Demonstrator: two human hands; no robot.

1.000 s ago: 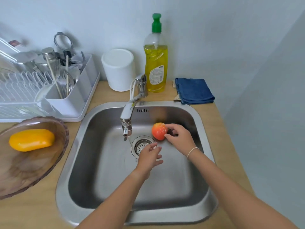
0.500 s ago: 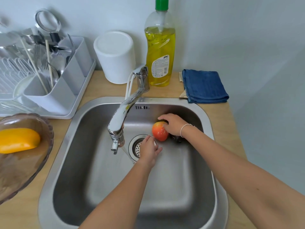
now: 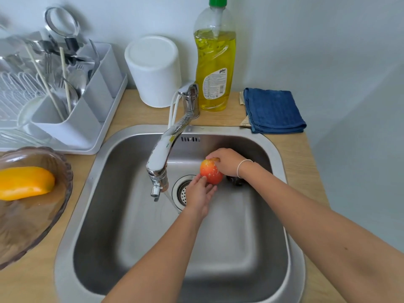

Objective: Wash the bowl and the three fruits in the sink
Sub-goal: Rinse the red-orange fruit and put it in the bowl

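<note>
Gripping the red fruit (image 3: pixel 211 171) from above, the right hand (image 3: pixel 227 160) is curling its fingers round the top, while the left hand (image 3: pixel 200 194) is touching the fruit's near side with nearly straight fingers. From the head camera, both are working inside the sink (image 3: pixel 122 215), just right of the tap (image 3: pixel 160 165), whose thin stream is falling beside the drain (image 3: pixel 182 191). A dark fruit (image 3: pixel 235 180) is lying behind the right wrist, partly hidden. Left of the sink, the bowl (image 3: pixel 54 200) is holding the yellow fruit (image 3: pixel 24 182). Judging by this, those two look finished; the red and dark fruits remain.
</note>
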